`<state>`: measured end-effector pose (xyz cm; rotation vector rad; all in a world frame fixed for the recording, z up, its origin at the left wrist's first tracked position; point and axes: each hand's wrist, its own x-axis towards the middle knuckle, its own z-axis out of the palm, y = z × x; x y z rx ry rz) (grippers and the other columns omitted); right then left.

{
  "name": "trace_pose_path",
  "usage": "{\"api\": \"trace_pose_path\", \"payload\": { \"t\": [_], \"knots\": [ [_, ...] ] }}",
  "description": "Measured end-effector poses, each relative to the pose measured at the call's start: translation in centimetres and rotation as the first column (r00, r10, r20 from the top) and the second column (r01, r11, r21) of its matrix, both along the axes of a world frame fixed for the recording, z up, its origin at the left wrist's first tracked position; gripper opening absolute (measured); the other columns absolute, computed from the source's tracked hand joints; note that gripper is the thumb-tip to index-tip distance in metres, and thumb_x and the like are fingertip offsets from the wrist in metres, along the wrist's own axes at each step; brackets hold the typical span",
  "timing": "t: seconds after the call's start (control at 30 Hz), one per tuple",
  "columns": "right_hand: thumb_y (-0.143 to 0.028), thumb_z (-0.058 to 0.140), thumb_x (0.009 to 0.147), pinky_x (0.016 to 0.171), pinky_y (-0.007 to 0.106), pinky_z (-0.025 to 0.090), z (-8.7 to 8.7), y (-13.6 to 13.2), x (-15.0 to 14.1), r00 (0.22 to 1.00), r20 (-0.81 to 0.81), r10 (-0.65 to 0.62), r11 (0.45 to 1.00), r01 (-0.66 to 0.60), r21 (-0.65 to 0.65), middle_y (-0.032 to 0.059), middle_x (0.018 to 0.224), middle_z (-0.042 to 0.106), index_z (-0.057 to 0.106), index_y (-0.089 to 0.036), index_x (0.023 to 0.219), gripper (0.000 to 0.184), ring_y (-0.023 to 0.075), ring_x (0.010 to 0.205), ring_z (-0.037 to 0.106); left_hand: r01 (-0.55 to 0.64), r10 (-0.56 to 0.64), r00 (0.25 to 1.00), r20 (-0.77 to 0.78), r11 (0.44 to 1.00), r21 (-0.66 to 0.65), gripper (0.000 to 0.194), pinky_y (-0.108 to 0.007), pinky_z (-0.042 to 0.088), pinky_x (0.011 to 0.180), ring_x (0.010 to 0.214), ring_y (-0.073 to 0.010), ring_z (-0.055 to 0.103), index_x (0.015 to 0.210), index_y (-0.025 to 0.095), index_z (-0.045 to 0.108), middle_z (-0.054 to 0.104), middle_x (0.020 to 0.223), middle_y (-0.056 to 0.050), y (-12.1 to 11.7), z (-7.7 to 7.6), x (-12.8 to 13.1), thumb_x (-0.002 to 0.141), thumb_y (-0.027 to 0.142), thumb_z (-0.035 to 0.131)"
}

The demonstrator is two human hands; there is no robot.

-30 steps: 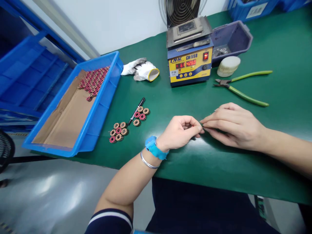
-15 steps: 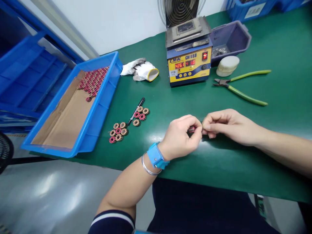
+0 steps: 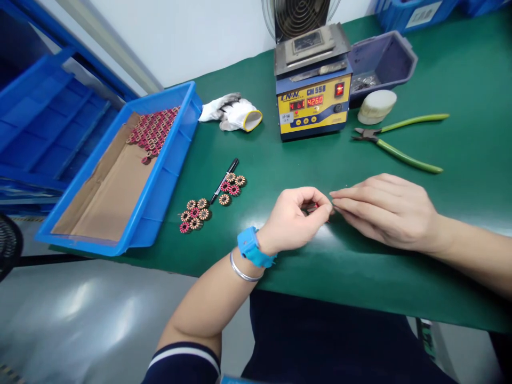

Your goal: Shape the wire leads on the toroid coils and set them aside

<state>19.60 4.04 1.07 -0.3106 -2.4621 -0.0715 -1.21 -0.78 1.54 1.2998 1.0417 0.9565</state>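
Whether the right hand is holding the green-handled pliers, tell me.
No, the pliers lie on the table, apart from the right hand.

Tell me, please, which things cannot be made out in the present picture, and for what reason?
Red piece, head view: mostly covered by the left hand; full shape hidden.
Right hand, head view: turned so that it hides anything it may pinch.
Purple bin, head view: left part behind the yellow-fronted unit; the bits inside are too small to identify.
Labelled blue bin, head view: cut off by the top edge.
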Motion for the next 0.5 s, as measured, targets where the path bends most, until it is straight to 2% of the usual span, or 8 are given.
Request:
{"api": "trace_pose_path", "payload": {
  "t": [0.1, 0.2, 0.23, 0.27, 0.3, 0.37, 0.43, 0.5],
  "knots": [
    [-0.024, 0.060, 0.098, 0.060, 0.033, 0.052, 0.5, -0.3, -0.7, 0.994, -0.020, -0.111, 0.859, 0.086, -0.505, 0.0082, 0.082, 0.075, 0.068, -0.018, 0.089, 0.013, 0.0191, 0.068, 0.068, 0.000, 0.106, 0.958, -0.265, 0.928, 0.372, 0.015, -0.025, 0.043, 0.064, 0.065, -0.0102, 0.051, 0.075, 0.017, 0.058, 0.060, 0.073, -0.002, -0.5, -0.3, 0.1, 0.090, 0.017, 0.055],
    [-0.057, 0.064, 0.093, 0.051, 0.028, 0.050, 0.9, -0.3, -1.2, 0.988, 0.044, -0.145, 0.149, 0.066, -0.987, 0.0042, 0.065, 0.067, 0.065, -0.018, 0.072, 0.044, 0.0146, 0.053, 0.060, 0.046, 0.164, 0.925, -0.342, 0.846, 0.531, 0.015, -0.026, 0.043, 0.066, 0.068, -0.0112, 0.052, 0.075, 0.016, 0.059, 0.061, 0.075, -0.002, -0.8, -0.5, 0.1, 0.089, 0.015, 0.053],
    [-0.064, 0.066, 0.089, 0.050, 0.028, 0.050, 1.0, -0.2, -1.2, 0.992, 0.054, -0.113, -0.020, 0.052, -0.998, 0.0044, 0.064, 0.067, 0.065, -0.018, 0.070, 0.050, 0.0145, 0.052, 0.059, 0.030, 0.152, 0.938, -0.312, 0.860, 0.510, 0.015, -0.025, 0.043, 0.065, 0.067, -0.0108, 0.053, 0.075, 0.016, 0.059, 0.061, 0.074, -0.002, -0.8, -0.5, 0.1, 0.088, 0.015, 0.054],
    [-0.065, 0.067, 0.088, 0.051, 0.028, 0.050, 0.9, 0.0, -1.1, 0.994, 0.050, -0.093, -0.064, 0.044, -0.997, 0.0049, 0.065, 0.068, 0.065, -0.017, 0.070, 0.051, 0.0150, 0.053, 0.061, 0.008, 0.127, 0.955, -0.267, 0.892, 0.453, 0.014, -0.024, 0.044, 0.065, 0.066, -0.0102, 0.053, 0.074, 0.015, 0.060, 0.061, 0.072, -0.001, -0.7, -0.4, 0.0, 0.087, 0.015, 0.056],
    [-0.060, 0.068, 0.089, 0.053, 0.029, 0.052, 0.8, 0.1, -0.9, 0.995, 0.039, -0.088, 0.022, 0.041, -0.999, 0.0055, 0.069, 0.070, 0.067, -0.018, 0.074, 0.046, 0.0156, 0.056, 0.063, -0.009, 0.092, 0.973, -0.211, 0.932, 0.362, 0.013, -0.023, 0.044, 0.063, 0.064, -0.0094, 0.053, 0.074, 0.015, 0.061, 0.061, 0.070, -0.001, -0.6, -0.4, 0.0, 0.086, 0.016, 0.058],
    [-0.042, 0.068, 0.094, 0.063, 0.031, 0.056, 0.5, 0.4, -0.3, 0.998, -0.006, -0.067, 0.451, 0.025, -0.892, 0.0070, 0.082, 0.074, 0.071, -0.018, 0.089, 0.025, 0.0181, 0.069, 0.069, -0.004, 0.015, 0.996, -0.086, 0.992, 0.127, 0.011, -0.021, 0.045, 0.059, 0.060, -0.0083, 0.054, 0.074, 0.013, 0.062, 0.062, 0.068, -0.001, -0.3, -0.1, -0.3, 0.085, 0.016, 0.061],
    [-0.025, 0.070, 0.093, 0.071, 0.034, 0.057, 0.1, 0.6, 0.2, 0.999, -0.043, -0.012, 0.851, -0.013, -0.525, 0.0098, 0.098, 0.076, 0.069, -0.018, 0.107, 0.016, 0.0209, 0.081, 0.072, 0.035, -0.033, 0.999, 0.023, 0.994, -0.101, 0.010, -0.019, 0.044, 0.054, 0.057, -0.0072, 0.055, 0.075, 0.012, 0.063, 0.064, 0.067, -0.001, 0.1, 0.3, -0.6, 0.084, 0.015, 0.063],
    [-0.013, 0.072, 0.090, 0.073, 0.038, 0.056, 0.0, 0.8, 0.5, 0.998, -0.012, 0.065, 0.983, -0.066, -0.171, 0.0134, 0.106, 0.076, 0.065, -0.015, 0.116, 0.028, 0.0240, 0.086, 0.072, 0.068, -0.046, 0.995, 0.091, 0.963, -0.261, 0.010, -0.017, 0.042, 0.050, 0.056, -0.0065, 0.056, 0.075, 0.011, 0.063, 0.065, 0.067, -0.002, 0.5, 0.7, -0.7, 0.084, 0.013, 0.063]
  ]
}}
